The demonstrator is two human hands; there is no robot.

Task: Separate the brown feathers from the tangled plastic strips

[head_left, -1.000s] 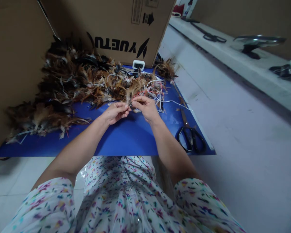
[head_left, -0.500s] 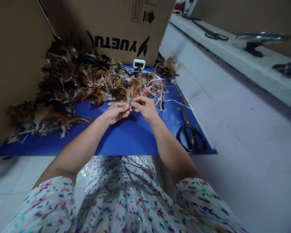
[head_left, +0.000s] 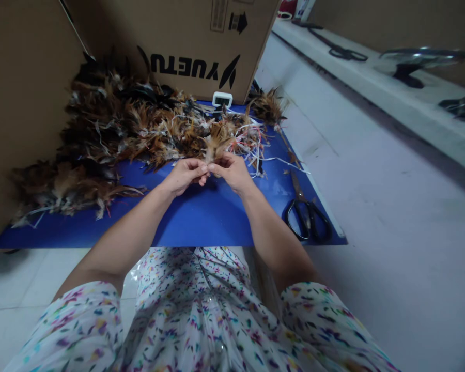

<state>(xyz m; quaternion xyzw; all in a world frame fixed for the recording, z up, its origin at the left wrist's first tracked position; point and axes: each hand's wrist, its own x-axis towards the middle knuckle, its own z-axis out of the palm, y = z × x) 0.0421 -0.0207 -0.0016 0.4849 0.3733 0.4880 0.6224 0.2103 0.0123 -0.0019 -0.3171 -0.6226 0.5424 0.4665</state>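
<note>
Over the blue table [head_left: 201, 222], my two hands meet at the base of a small tuft of light brown feathers [head_left: 214, 147]. My left hand [head_left: 186, 175] is closed, with thumb and forefinger pinched at the tuft's lower end. Pressed close beside it, my right hand [head_left: 231, 173] pinches the same base between thumb and fingers. The fingers hide the feather stems and whatever may bind them. Right behind the hands spreads a large pile of brown and black feathers [head_left: 139, 119], with white and pink strips [head_left: 251, 139] tangled at its right end.
Black-handled scissors [head_left: 306, 214] lie at the table's right front. Another feather bunch [head_left: 70, 188] is at the left, and a feather-topped stick [head_left: 269, 108] at the back right. A small white digital device [head_left: 222, 99] stands before the cardboard box [head_left: 178, 31]. A ledge [head_left: 352, 67] carries tools.
The feather tuft shows more fully and fanned out above my fingers. My right fingers have shifted slightly and closed in against my left thumb.
</note>
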